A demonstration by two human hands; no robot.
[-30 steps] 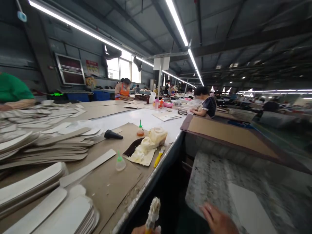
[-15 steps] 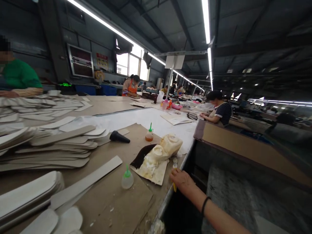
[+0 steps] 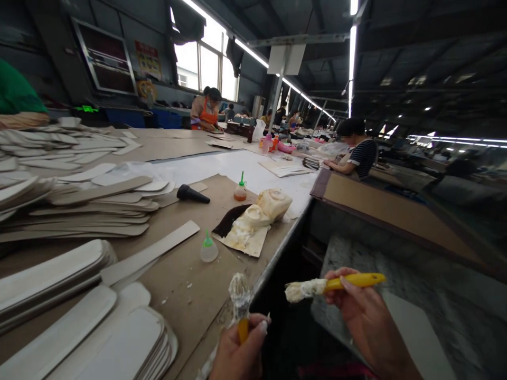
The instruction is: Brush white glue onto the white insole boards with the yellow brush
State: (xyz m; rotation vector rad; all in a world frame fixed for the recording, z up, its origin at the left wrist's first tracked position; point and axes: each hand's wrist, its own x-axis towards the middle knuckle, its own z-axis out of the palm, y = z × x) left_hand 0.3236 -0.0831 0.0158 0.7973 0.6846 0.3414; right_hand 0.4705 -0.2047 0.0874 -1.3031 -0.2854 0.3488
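My right hand grips a yellow-handled glue brush, held level with its caked white bristles pointing left. My left hand holds a second glue brush upright by its yellow handle, its bristles clotted with dried glue. Both brushes hover beside the near edge of the long cardboard-covered table. On the table just beyond stand a small green-capped squeeze bottle and glue-crusted containers on a stained card.
Stacks of pale insole-shaped boards cover the left of the table, more at the near left. A black nozzle and an orange bottle lie farther back. Other people work along the line. A grey speckled surface lies lower right.
My right hand reached to the table edge, took the yellow brush lying there, and brought it back toward me. The left hand rose with its brush. The view tilted down.
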